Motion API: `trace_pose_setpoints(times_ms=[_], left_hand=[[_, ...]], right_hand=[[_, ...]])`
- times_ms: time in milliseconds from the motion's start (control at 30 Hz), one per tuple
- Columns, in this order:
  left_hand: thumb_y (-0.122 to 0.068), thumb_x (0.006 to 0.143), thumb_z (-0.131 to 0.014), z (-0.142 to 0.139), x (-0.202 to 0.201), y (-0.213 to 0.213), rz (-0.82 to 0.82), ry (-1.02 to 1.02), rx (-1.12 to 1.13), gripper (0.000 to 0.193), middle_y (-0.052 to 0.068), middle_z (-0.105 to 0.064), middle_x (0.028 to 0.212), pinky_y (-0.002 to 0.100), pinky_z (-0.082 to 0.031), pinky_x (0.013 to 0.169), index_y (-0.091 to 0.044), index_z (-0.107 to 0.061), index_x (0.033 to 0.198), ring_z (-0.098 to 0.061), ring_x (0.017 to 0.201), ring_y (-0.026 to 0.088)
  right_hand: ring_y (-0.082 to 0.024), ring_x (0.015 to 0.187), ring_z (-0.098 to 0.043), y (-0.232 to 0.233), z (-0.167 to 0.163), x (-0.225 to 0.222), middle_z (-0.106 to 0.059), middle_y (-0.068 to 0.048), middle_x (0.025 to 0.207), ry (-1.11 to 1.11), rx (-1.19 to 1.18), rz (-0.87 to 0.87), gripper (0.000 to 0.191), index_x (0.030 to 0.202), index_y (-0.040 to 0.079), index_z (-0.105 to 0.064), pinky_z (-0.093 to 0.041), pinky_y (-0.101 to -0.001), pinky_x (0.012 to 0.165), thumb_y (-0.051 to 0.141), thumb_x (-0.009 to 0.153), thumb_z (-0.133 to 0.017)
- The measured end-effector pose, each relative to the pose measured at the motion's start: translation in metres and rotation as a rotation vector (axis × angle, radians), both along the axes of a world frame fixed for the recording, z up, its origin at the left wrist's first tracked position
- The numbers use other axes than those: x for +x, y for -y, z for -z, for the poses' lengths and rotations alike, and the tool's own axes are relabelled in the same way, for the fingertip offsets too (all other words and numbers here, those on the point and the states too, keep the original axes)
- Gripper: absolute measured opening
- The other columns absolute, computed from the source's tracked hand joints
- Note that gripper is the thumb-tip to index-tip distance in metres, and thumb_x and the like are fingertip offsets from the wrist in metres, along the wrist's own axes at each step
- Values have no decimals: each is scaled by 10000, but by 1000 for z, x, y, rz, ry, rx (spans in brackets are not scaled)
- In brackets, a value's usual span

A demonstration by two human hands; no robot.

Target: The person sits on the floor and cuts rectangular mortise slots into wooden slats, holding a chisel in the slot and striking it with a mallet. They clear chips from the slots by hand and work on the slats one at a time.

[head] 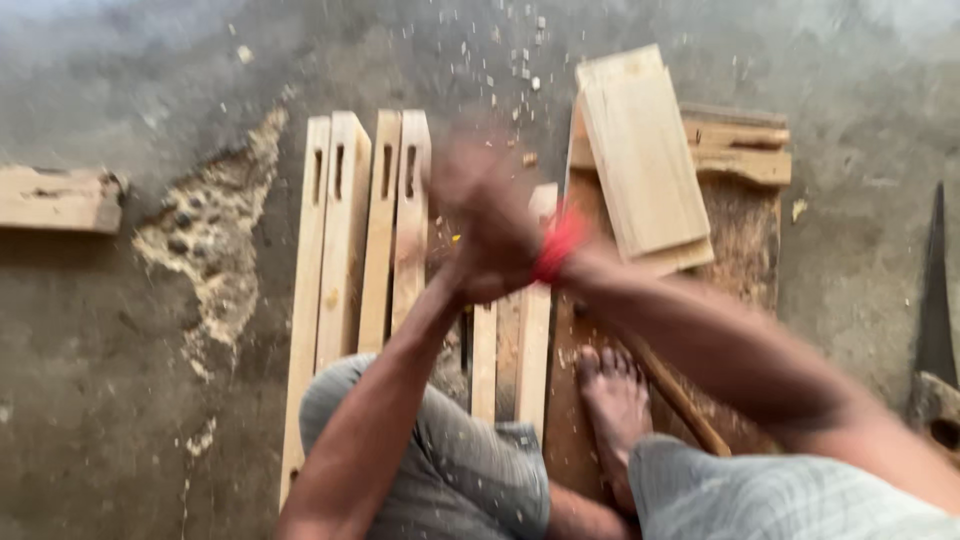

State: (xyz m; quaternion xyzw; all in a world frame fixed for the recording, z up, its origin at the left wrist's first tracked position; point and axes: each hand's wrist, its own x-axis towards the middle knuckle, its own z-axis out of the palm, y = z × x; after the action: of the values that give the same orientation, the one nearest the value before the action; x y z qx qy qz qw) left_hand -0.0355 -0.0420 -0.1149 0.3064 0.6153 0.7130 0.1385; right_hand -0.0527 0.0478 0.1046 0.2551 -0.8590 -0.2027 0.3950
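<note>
Head view: your left hand point(462, 285) and right hand point(495, 220) meet, motion-blurred, above the slotted wooden rails point(362, 225) lying side by side on the concrete floor point(120, 400); whether either grip is closed cannot be told. A red band point(558, 245) circles your right wrist; your bare foot point(612, 400) rests on a board point(745, 240); a handsaw point(935, 300) lies right

Four long wooden slats with slots point(362, 230) are lying side by side at centre left of the frame, and two shorter slats point(510, 345) are lying just right of them. One wide board point(645, 150) is resting at upper right on one dark plank point(745, 240). One wood block point(58, 198) is sitting at far left. One saw point(937, 290) is lying at the right edge. One bare foot point(615, 405) is showing at lower centre.
</note>
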Motion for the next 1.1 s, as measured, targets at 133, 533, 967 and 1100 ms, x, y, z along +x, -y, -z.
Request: trace_pose_setpoints(times_ms=[133,533,967,1100], left_hand=[[-396,919,-729,-10,0,-9,227,890,523,729,118,-489,1482,397,-424,1196,-65,-422,1492,-487,1384,213],[-66,736,-702,-124,-16,19,11,41,-14,127,-44,-602,708,250,-473,571,-70,-575,736,-559,641,70],[-346,935,-660,-43,-25,-11,-34,232,-75,582,147,-560,1231,369,-521,911,-9,-470,1370,-594,1106,209],[-468,1055,-569,-40,-17,-15,-54,324,63,703,196,-469,1467,420,-464,1165,5,-385,1542,-508,1366,288]], right_hand=[[-221,770,-594,0,32,1,-642,-25,718,753,-661,-555,651,1112,68,-687,-426,-425,827,679,901,-608],[-142,830,-705,-81,-20,21,-718,-14,895,676,-1073,-569,693,1187,51,-711,-504,-310,860,684,1121,-434],[-166,774,-614,-52,7,-5,-724,-6,872,605,-925,-651,675,1211,61,-692,-430,-374,850,689,1119,-460],[-188,629,-574,-13,16,-10,-616,-42,631,1004,-407,-247,796,1006,96,-701,-403,-361,799,850,841,-509]])
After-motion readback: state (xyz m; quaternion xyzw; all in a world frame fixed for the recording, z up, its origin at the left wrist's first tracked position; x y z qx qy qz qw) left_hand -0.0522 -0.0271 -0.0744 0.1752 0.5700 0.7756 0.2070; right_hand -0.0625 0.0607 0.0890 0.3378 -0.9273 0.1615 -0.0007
